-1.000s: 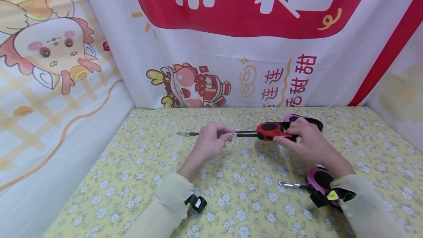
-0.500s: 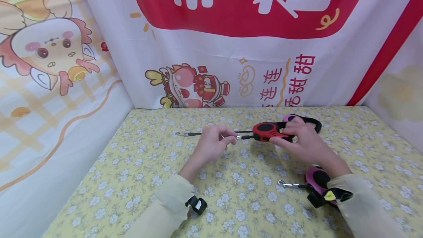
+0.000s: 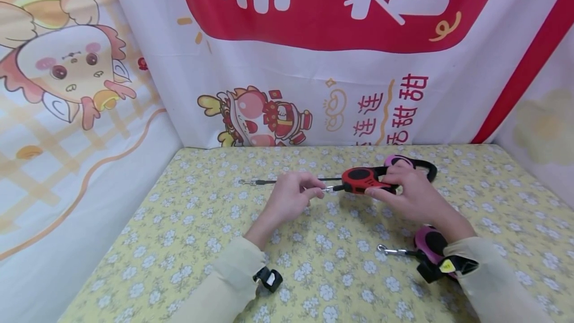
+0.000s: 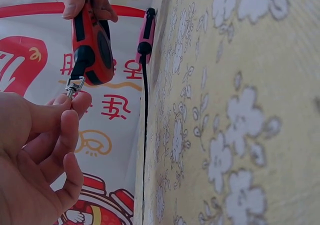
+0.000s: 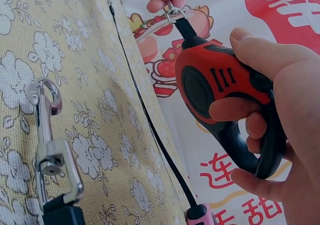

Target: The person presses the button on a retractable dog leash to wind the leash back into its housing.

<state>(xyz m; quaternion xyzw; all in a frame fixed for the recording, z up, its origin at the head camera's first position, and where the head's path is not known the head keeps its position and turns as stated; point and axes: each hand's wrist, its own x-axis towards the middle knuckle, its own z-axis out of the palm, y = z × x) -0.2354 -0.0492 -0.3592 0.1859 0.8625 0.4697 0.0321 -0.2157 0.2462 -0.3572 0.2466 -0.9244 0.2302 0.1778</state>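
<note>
My right hand (image 3: 412, 186) grips a red and black retractable dog leash (image 3: 358, 178) by its handle, fingers through the loop in the right wrist view. The thumb lies along the top of its case. Between thumb and forefinger, my left hand (image 3: 293, 196) pinches the metal snap hook (image 4: 74, 87) on that leash's short black strap (image 5: 185, 27). The red case is held up above the table, its strap pointing left. Behind it lies a pink and black retractable leash (image 3: 397, 160), its black cord (image 5: 142, 102) drawn out leftward to a metal clip (image 3: 247, 182).
Another pink leash (image 3: 432, 243) lies near the right forearm, partly hidden by the black wrist strap, with its silver snap hook (image 3: 394, 250) pointing left. A yellow floral cloth (image 3: 314, 273) covers the table. Printed white fabric (image 3: 278, 59) hangs at the back and sides.
The red leash has moved slightly left, its case closer to my left hand. The stretch of strap between case and hook has become shorter. Both pink leashes stay put.
</note>
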